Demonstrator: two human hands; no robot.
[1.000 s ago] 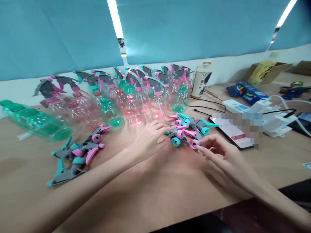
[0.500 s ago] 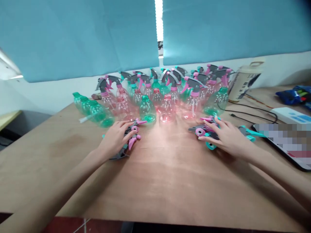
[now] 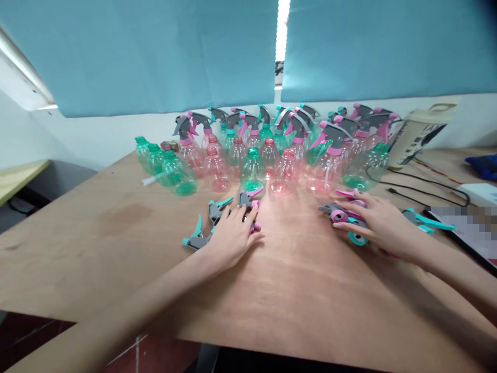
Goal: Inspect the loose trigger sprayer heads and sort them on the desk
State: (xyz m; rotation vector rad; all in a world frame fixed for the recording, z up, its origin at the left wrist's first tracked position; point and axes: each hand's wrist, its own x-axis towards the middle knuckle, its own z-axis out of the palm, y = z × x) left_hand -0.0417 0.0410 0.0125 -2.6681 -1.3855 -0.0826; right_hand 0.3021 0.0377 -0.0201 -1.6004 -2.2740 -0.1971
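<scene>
My left hand (image 3: 233,235) lies with fingers stretched over a small group of grey trigger spray heads. One with a turquoise trigger (image 3: 198,238) shows left of the hand, and one with pink parts (image 3: 248,199) sticks out beyond the fingertips. Some heads are partly hidden under the palm. My right hand (image 3: 376,223) spreads its fingers and thumb across another pile of spray heads (image 3: 345,215), pink and turquoise. Another turquoise spray head (image 3: 423,221) lies beyond its wrist. Just behind the hands stand a clear green bottle (image 3: 253,173) and a clear pink bottle (image 3: 285,173), both without heads.
Behind are several bottles with spray heads fitted (image 3: 298,132). Open green bottles (image 3: 178,173) stand at left. On the right are a beige container (image 3: 419,134), black cables (image 3: 430,178), a white box (image 3: 479,194) and a dark-edged flat object (image 3: 466,241). The table's front edge is near.
The view has swung left, so everything sits further right. My left hand has shifted right across its spray heads, uncovering turquoise ones on its left. My right hand stays on its pile.
</scene>
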